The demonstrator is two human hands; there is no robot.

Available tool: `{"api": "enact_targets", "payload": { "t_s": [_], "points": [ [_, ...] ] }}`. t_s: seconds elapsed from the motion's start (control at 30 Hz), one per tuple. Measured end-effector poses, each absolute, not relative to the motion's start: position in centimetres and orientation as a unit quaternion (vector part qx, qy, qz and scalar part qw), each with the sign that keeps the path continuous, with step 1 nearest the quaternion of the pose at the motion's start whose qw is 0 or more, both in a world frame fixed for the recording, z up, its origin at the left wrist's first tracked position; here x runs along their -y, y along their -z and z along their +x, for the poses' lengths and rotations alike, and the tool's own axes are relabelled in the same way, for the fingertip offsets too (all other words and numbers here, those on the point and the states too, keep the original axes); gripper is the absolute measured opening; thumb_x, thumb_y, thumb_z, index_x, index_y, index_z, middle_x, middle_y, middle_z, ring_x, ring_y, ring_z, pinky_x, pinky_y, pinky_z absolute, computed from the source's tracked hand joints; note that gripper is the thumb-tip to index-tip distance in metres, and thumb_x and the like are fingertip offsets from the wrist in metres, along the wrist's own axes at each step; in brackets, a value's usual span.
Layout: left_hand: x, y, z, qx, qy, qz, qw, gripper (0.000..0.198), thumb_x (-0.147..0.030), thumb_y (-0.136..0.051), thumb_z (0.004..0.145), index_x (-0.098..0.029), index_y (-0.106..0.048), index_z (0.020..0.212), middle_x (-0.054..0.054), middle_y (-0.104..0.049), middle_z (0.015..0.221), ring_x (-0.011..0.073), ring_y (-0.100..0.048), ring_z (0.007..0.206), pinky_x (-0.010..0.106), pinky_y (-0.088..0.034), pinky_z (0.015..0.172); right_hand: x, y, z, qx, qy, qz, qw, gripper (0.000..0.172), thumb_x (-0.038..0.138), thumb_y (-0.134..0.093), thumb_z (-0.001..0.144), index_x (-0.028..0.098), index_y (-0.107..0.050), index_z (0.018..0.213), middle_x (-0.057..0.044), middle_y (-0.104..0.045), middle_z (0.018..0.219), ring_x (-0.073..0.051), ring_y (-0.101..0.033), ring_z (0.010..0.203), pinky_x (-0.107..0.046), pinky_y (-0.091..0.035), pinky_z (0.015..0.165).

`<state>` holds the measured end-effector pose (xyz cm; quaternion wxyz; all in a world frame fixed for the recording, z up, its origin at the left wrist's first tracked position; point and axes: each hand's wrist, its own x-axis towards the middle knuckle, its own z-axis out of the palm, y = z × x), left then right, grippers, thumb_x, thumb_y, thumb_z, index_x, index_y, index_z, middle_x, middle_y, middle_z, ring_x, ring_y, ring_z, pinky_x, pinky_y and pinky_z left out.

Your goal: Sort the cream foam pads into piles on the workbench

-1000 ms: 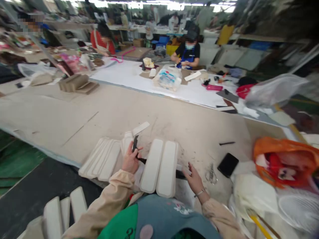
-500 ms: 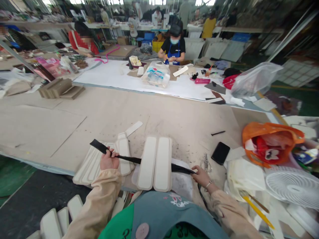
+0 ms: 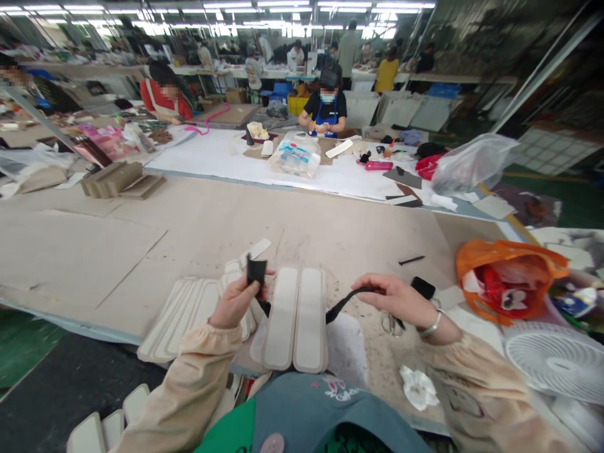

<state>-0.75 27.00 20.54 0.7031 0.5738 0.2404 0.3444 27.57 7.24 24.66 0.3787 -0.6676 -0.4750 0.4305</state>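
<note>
Two long cream panels with rounded ends, a left one (image 3: 282, 318) and a right one (image 3: 310, 321), lie side by side in front of me. A black strip (image 3: 336, 308) runs beneath both; its middle is hidden under them. Its left end is pinched in my left hand (image 3: 232, 303), lifted and turned up above the table. On the other side my right hand (image 3: 401, 301) grips the strip's right part, also raised, fingers closed on it. Similar panels (image 3: 177, 321) lie overlapped by my left forearm. Scissors (image 3: 391, 324) lie beneath my right hand, partly covered.
A black phone (image 3: 423, 287) and a dark pen-like stick (image 3: 411, 260) lie to the right. Farther right are an orange bag (image 3: 512, 251) and a white fan (image 3: 557, 362). Crumpled white paper (image 3: 419, 388) lies near my right sleeve. A co-worker (image 3: 325, 104) sits across the table.
Both hands have risen and moved inward toward the panels, bending the strip's ends upward. Before, the strip was stretched nearly straight across. My view has tilted up slightly.
</note>
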Motion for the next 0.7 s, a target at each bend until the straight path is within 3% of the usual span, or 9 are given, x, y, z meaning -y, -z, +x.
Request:
{"api": "enact_targets", "payload": {
  "t_s": [0.1,0.2,0.37,0.43,0.5,0.6,0.63,0.7],
  "points": [
    [-25.4,-22.0,2.3,-0.143,-0.187,0.690,0.685,0.018,-0.029,-0.071,0.074,-0.013,-0.073,0.080,0.017,-0.064,0.107,0.0208,-0.062,0.078,0.031,-0.050,0.067,-12.2,-25.7,23.8,0.561,-0.428,-0.588,0.395,0.028,0.039,-0.063,0.080,0.016,-0.068,0.094,0.000,-0.062,0.074,-0.010,-0.052,0.062,-0.022,-0.043,0.057],
    [-24.9,-21.9,3.8,-0.080,-0.115,0.704,0.696,0.024,-0.036,-0.067,0.078,-0.013,-0.073,0.076,0.014,-0.067,0.090,0.0220,-0.063,0.077,0.032,-0.050,0.068,-15.5,-25.3,21.2,0.585,-0.490,-0.499,0.411,0.039,0.046,-0.060,0.082,0.016,-0.066,0.105,-0.001,-0.066,0.079,-0.012,-0.059,0.067,-0.027,-0.049,0.066],
    [-25.2,-20.1,2.8,-0.203,-0.216,0.627,0.720,0.030,-0.041,-0.060,0.084,-0.012,-0.066,0.081,0.007,-0.065,0.068,0.0157,-0.061,0.064,0.027,-0.048,0.064,-15.8,-21.9,21.3,0.392,-0.513,-0.512,0.567,0.058,0.057,-0.046,0.088,0.018,-0.050,0.130,-0.008,-0.068,0.102,-0.018,-0.065,0.088,-0.038,-0.052,0.082],
    [-25.2,-19.9,2.2,-0.230,-0.235,0.615,0.717,0.030,-0.041,-0.059,0.084,-0.012,-0.065,0.081,0.007,-0.066,0.068,0.0161,-0.061,0.063,0.027,-0.048,0.064,-14.9,-20.2,21.0,0.417,-0.467,-0.546,0.557,0.057,0.055,-0.050,0.086,0.019,-0.049,0.131,-0.010,-0.066,0.111,-0.020,-0.062,0.100,-0.039,-0.049,0.088],
    [-25.0,-20.1,1.9,-0.241,-0.248,0.647,0.679,0.029,-0.040,-0.056,0.086,-0.013,-0.067,0.080,0.008,-0.066,0.071,0.0179,-0.062,0.067,0.030,-0.050,0.067,-14.2,-18.6,19.8,0.514,-0.435,-0.559,0.484,0.047,0.050,-0.054,0.086,0.018,-0.057,0.120,-0.008,-0.068,0.102,-0.019,-0.062,0.092,-0.035,-0.049,0.084],
    [-24.4,-21.2,2.0,-0.248,-0.307,0.765,0.509,0.022,-0.030,-0.055,0.085,-0.017,-0.073,0.081,0.013,-0.067,0.097,0.0227,-0.063,0.086,0.038,-0.049,0.082,-14.1,-16.9,17.5,0.515,-0.404,-0.606,0.452,0.039,0.048,-0.042,0.092,0.017,-0.063,0.098,0.000,-0.059,0.063,-0.013,-0.053,0.057,-0.028,-0.046,0.061],
    [-24.1,-21.8,2.0,-0.238,-0.333,0.801,0.437,0.018,-0.024,-0.057,0.082,-0.019,-0.074,0.084,0.014,-0.063,0.114,0.0259,-0.060,0.099,0.042,-0.046,0.091,-14.3,-16.6,16.9,0.477,-0.392,-0.633,0.467,0.040,0.048,-0.038,0.093,0.017,-0.063,0.093,0.001,-0.054,0.058,-0.013,-0.050,0.053,-0.028,-0.045,0.057],
    [-23.5,-22.9,2.2,-0.204,-0.368,0.849,0.319,0.025,-0.015,-0.060,0.076,-0.026,-0.075,0.092,0.009,-0.045,0.142,0.0324,-0.041,0.129,0.051,-0.030,0.108,-14.9,-16.2,16.1,0.446,-0.362,-0.654,0.492,0.039,0.050,-0.041,0.090,0.017,-0.062,0.093,-0.001,-0.057,0.064,-0.016,-0.053,0.060,-0.032,-0.047,0.061]
  ]
}}
